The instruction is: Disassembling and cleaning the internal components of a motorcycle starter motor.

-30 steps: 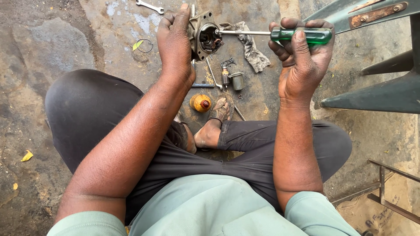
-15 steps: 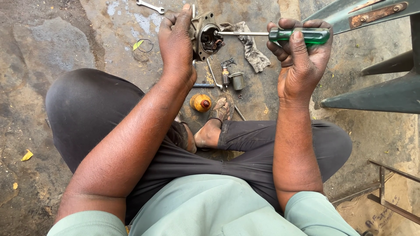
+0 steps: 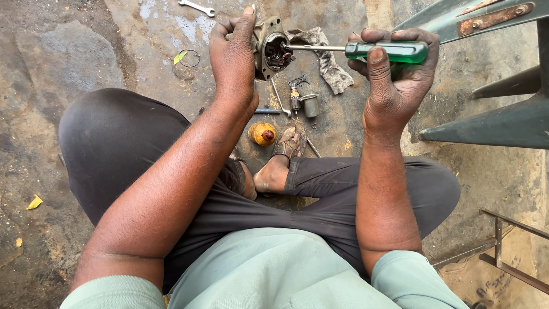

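Top centre of frame: left hand (image 3: 233, 52) wraps round metal housing part (image 3: 269, 47), fingers closed on it, held up above ground. Right hand (image 3: 394, 74), upper right, fist closed on green handle of screwdriver (image 3: 389, 51); shaft runs left, tip inside housing opening. Below, on concrete: small metal cup (image 3: 310, 105), orange cap (image 3: 262, 134), grey rag (image 3: 327, 60). Spanner (image 3: 196, 7) at top edge. Person sits w/ legs crossed, foot in sandal (image 3: 287, 144) in centre.

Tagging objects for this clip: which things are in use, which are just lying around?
In use:
left hand gripping the round metal housing
right hand holding the green-handled screwdriver, tip in the housing

Lying about:
spanner
dirty rag
orange cap
small metal cup
wire ring
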